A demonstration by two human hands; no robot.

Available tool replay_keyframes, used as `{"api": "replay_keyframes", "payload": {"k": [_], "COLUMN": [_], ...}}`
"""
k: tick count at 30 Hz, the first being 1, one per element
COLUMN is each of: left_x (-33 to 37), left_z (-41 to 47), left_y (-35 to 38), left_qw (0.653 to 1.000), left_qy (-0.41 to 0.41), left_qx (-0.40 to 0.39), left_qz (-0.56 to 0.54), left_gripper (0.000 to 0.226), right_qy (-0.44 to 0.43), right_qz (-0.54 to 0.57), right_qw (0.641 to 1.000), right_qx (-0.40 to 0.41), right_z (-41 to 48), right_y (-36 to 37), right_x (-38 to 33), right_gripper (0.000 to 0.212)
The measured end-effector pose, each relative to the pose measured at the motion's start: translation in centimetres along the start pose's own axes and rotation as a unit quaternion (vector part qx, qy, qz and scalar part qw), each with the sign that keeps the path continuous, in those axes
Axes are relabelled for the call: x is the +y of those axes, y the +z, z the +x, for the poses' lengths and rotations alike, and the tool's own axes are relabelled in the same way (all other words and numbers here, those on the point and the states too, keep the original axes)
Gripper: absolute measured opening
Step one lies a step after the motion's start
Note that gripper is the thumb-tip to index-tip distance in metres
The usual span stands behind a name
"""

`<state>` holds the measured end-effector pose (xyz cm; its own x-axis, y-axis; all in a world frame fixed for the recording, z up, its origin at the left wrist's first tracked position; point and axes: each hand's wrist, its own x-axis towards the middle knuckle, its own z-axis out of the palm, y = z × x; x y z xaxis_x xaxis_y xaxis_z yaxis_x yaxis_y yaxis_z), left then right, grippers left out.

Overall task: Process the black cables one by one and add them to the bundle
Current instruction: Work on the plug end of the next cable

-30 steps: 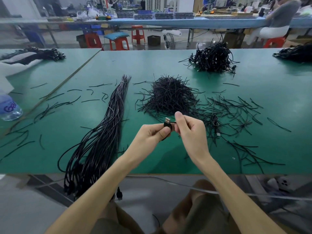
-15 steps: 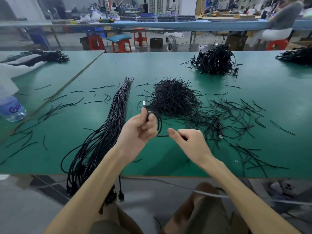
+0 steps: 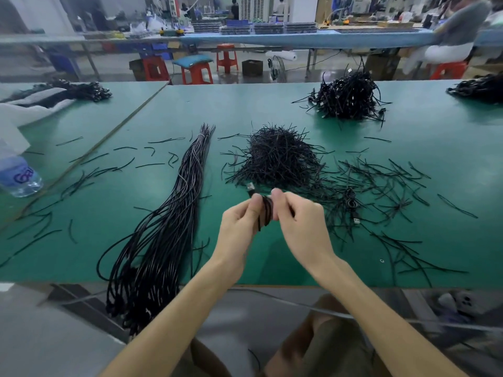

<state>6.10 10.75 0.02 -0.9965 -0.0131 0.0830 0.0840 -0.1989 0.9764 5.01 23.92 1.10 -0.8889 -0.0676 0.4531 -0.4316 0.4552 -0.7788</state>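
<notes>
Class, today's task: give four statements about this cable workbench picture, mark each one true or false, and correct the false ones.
1. The left hand and the right hand both grip the small coiled black cable. True.
2. The long bundle of straightened black cables lies to the right of the hands. False: it lies to their left.
3. The clear plastic water bottle sits at the far left of the view. True.
4. The heap of short black ties lies on the floor. False: it lies on the green table, just beyond the hands.
</notes>
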Motion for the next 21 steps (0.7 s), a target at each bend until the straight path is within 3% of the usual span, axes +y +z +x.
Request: {"api": "replay_keyframes", "payload": {"k": [3, 9, 12, 14, 17, 21], "left_x": [0.3, 1.0, 1.0, 0.7, 0.3, -0.5], "left_z": [0.4, 0.9, 0.9, 0.8, 0.6, 0.5], "left_y": [0.2, 0.2, 0.0, 0.0, 0.3, 0.6], "left_qw": [0.983, 0.929, 0.921, 0.924, 0.926, 0.94], "left_qy": [-0.075, -0.165, -0.158, -0.146, -0.132, -0.113], "left_qx": [-0.007, 0.023, 0.04, 0.03, 0.007, 0.0], "left_qz": [-0.169, -0.331, -0.354, -0.353, -0.353, -0.321], "left_gripper": [0.043, 0.041, 0.038, 0.039, 0.036, 0.034], "right_qy": [-0.026, 0.03, 0.077, 0.094, 0.09, 0.07], "right_qz": [-0.049, -0.002, -0.022, -0.022, -0.013, 0.044], "right_qw": [0.997, 0.996, 0.993, 0.991, 0.988, 0.992], "right_qx": [-0.044, -0.085, -0.089, -0.094, -0.123, -0.098], "right_z": [-1.1, -1.5, -1.3, -1.1, -1.1, -1.3], "right_y": [0.6, 0.8, 0.8, 0.6, 0.5, 0.6], "right_x": [0.1, 1.1, 2.0, 2.3, 2.1, 1.8], "right_gripper": [0.043, 0.04, 0.047, 0.039, 0.038, 0.029]}}
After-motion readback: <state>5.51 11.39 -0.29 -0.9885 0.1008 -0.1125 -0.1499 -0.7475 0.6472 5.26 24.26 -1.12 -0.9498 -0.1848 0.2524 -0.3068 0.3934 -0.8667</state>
